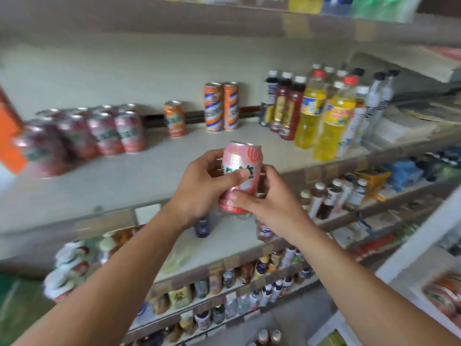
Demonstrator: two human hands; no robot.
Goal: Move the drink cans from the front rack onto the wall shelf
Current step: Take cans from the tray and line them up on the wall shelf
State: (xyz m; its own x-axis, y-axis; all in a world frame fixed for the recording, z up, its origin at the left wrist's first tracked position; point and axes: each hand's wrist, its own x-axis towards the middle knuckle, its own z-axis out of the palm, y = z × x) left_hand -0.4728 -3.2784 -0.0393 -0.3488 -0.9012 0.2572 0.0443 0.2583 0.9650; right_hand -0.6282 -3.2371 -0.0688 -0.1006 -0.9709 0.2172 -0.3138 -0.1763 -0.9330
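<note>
Fingers [238, 174] of left hand [199, 186] and right hand [272, 198] wrapped round pink can [240, 168]; advise upright placement on wall shelf [174, 156], beside red cans [117, 133].

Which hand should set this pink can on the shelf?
Probably left: the left hand wraps the pink can's middle; the right hand only holds its base.
</note>
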